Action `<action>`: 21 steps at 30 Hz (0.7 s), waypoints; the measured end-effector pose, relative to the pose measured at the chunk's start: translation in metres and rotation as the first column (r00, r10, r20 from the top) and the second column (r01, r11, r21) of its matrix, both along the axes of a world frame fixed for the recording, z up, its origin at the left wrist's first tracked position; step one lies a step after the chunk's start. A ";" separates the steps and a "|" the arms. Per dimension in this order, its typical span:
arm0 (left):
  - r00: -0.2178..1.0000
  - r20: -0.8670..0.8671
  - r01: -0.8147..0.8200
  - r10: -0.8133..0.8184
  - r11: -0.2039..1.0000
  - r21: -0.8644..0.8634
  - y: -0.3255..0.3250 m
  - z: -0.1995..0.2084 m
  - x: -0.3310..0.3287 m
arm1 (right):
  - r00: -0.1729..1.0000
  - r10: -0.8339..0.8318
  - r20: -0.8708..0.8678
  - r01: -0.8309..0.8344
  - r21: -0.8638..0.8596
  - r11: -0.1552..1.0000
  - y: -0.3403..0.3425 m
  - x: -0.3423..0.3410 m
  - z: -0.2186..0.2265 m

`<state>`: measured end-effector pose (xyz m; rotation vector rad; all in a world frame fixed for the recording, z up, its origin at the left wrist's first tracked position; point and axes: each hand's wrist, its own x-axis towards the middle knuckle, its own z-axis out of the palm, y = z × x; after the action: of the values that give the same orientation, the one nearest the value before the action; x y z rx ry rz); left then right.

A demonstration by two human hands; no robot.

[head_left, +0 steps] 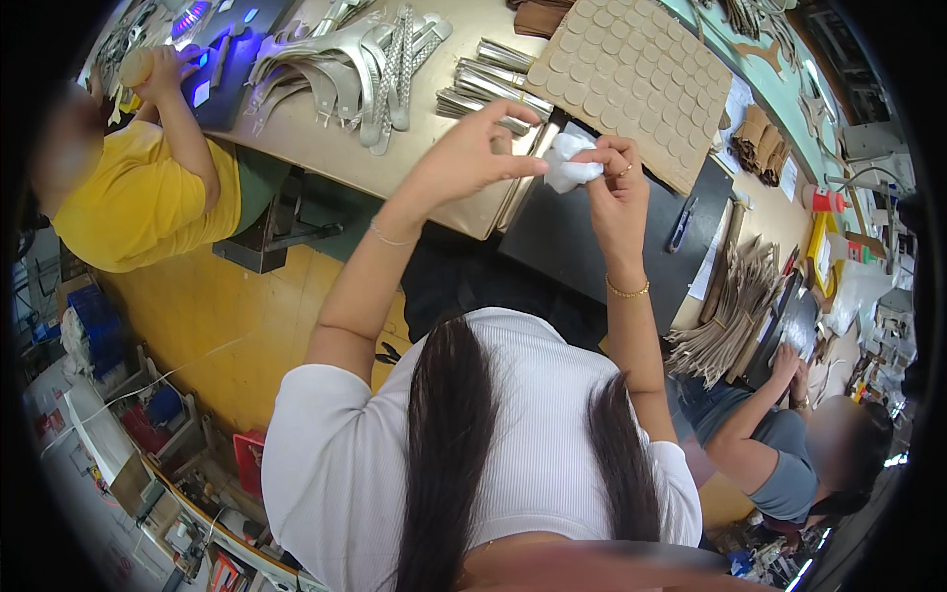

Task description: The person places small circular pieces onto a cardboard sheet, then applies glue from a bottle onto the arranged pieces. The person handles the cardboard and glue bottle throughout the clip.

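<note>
My right hand [618,187] pinches a soft white wad [566,164], which looks like cotton or crumpled tissue, between thumb and fingers above the black work mat [572,237]. To the left of the wad, my left hand [481,156] has its fingers curved and spread, holding nothing. Its thumb tip comes up to the wad's edge; whether they touch, I cannot tell. Just beyond both hands lies a beige board [631,79] covered with rows of round discs. Bundles of shiny metallic strips [493,77] lie behind my left hand.
A slim dark-blue tool [682,225] rests on the mat's right part. Pale curved straps [345,74] are heaped at the far left, brown strip bundles [725,321] at the right. A co-worker in yellow [148,197] sits left; another in grey-blue [774,459] works at right.
</note>
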<state>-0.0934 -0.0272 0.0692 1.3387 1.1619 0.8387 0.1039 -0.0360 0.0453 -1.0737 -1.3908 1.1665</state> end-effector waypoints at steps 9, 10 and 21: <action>0.745 0.590 -0.050 0.312 0.908 -0.417 -0.008 -0.016 -0.053 | 0.917 -0.122 0.379 0.093 0.095 0.991 -0.005 -0.004 -0.031; 0.720 0.598 -0.063 0.351 0.892 -0.447 -0.008 -0.018 -0.053 | 0.897 -0.123 0.424 0.091 0.095 0.991 -0.004 -0.004 -0.032; 0.898 0.344 -0.106 0.275 0.894 -0.436 -0.004 -0.035 -0.037 | 0.889 -0.287 0.358 0.238 0.177 0.955 0.021 -0.013 -0.040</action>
<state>-0.1300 -0.0310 0.0341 0.6713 1.0780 0.9019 0.0907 -0.0153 0.0050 -1.3980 -1.5313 0.6820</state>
